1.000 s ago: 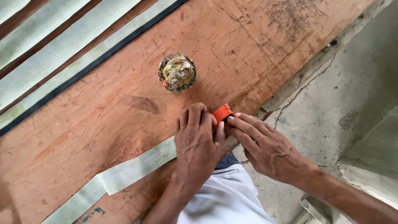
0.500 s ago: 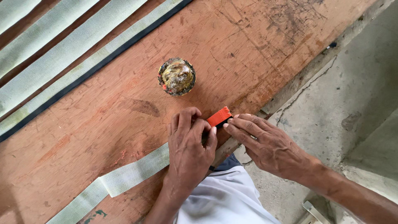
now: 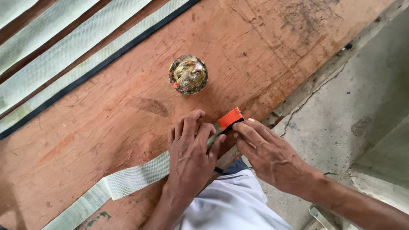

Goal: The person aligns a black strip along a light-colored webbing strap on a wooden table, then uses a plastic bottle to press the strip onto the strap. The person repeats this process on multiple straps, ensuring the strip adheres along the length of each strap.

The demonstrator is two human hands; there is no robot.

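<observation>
Near the surface's (image 3: pixel 106 127) front edge the left hand (image 3: pixel 190 158) lies flat, fingers released, pinning the pale strip (image 3: pixel 128 181), while the right hand (image 3: pixel 270 155) pinches its orange end (image 3: pixel 230 118); pressure should remain even to prevent creasing.

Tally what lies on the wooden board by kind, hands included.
Pale mesh strips: 4, three at upper left, one under the left hand
Paint-crusted round tin: 1
Orange-tipped tool: 1
Hands: 2, left hand, right hand
Total: 8

Worn reddish wooden board (image 3: pixel 106 123) over cracked concrete floor (image 3: pixel 341 119)
</observation>
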